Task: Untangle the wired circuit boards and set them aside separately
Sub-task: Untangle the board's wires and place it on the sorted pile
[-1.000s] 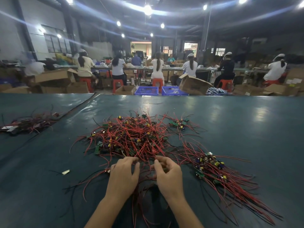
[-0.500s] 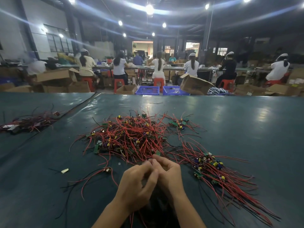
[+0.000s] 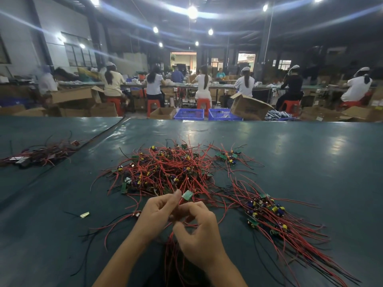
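While the bench (image 3: 310,162) carries the tangled pile (image 3: 165,170) just beyond you and the laid-out bunch (image 3: 269,212) to your right, your left grip (image 3: 157,212) pinches a small green board (image 3: 187,195) by its leads (image 3: 179,203), which run back toward you through your right grip (image 3: 199,239) and its curled fingers (image 3: 194,207).

tangled heap (image 3: 165,172): we see many small green boards with yellow parts, their red and black wires knotted together.
green board (image 3: 187,194): one board raised at the heap's near edge, tilted, its red wires (image 3: 180,203) running down.
sorted bunch (image 3: 267,214): boards lying together at right, their wires trailing toward us.
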### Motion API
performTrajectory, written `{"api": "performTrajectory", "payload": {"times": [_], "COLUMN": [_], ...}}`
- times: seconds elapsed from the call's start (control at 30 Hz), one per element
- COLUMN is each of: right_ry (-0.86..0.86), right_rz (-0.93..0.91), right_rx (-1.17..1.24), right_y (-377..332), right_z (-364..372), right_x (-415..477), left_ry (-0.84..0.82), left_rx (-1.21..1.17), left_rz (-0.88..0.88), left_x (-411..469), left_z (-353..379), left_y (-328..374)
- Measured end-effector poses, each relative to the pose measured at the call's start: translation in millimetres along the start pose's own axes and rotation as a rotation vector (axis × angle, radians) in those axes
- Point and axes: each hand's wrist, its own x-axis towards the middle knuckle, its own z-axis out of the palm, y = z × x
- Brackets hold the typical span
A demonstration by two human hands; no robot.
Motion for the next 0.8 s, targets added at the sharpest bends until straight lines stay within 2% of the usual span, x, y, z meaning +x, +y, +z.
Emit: {"api": "performTrajectory", "payload": {"times": [0.1, 0.2, 0.27, 0.37, 0.5, 0.6, 0.7, 0.8], "right_ry": [0.053, 0.162, 0.207, 0.255, 0.214, 0.23, 0.317, 0.329], "right_rz": [-0.063, 0.013, 0.067, 0.133, 0.196, 0.24, 0.415, 0.57], "right_rx": [-0.029, 0.052, 0.113, 0.298, 0.507, 0.52, 0.621, 0.747], "right_y": [-0.2, -2.5, -5.7, -13.2, -21.9, -21.5, -17.9, -13.2], "right_z": [-0.1, -4.6, -7.2, -9.0, -12.3, -10.5, -9.4, -10.9], "right_x": [0.1, 0.0, 1.7, 4.8, 6.9, 8.7, 10.2, 11.2], "left_ry": [0.024, 0.101, 0.176, 0.278, 0.309, 0.307, 0.272, 0.252], "left_rx": [-0.142, -0.259, -0.224, -0.051, 0.49, 0.772, 0.87, 0.943], "left_rz": [0.029, 0.077, 0.193, 0.432, 0.694, 0.758, 0.79, 0.816], "left_x": [-1.4, -2.3, -4.5, -7.3, -9.3, -8.8, -8.0, -6.1], "left_z": [2.0, 5.7, 8.7, 10.0, 5.1, 2.2, 1.0, -0.4], "left_y": [1.5, 3.8, 8.1, 11.0, 9.8, 7.2, 5.3, -0.3]}}
